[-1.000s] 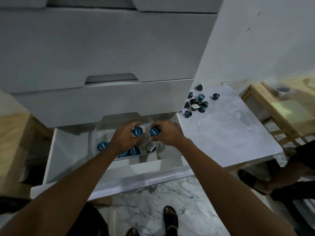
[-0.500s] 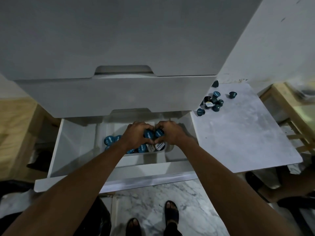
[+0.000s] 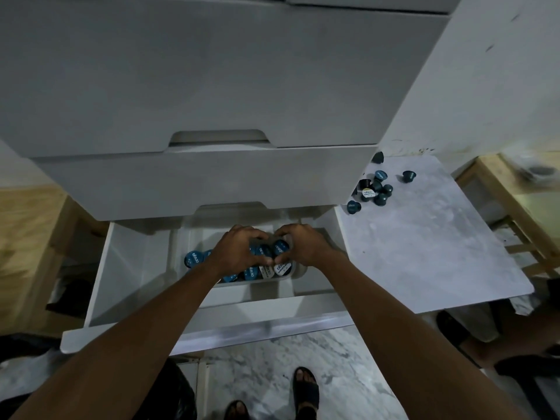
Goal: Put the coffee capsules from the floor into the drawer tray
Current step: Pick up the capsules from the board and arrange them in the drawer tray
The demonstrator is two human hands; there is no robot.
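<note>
Both hands are down in the open white bottom drawer (image 3: 136,268), meeting over the grey plastic tray (image 3: 298,272) inside it. The left hand (image 3: 239,253) and the right hand (image 3: 303,248) curl toward each other, fingertips almost touching, cupped around a few small round coffee capsules with blue foil lids (image 3: 280,247) that sit between the palms; whether either hand actually grips one I cannot tell. More capsules lie in the tray at 6 o'clock from the hands, some blue-lidded, two with white lids (image 3: 281,267), and one blue lid (image 3: 194,258) shows at 9 o'clock from the left hand. The lids carry pale lettering too small to read. At 2 o'clock from the right hand, well apart, a loose cluster of dark teal capsules (image 3: 374,189) lies on the pale marbled floor slab (image 3: 424,247), some tipped on their sides.
</note>
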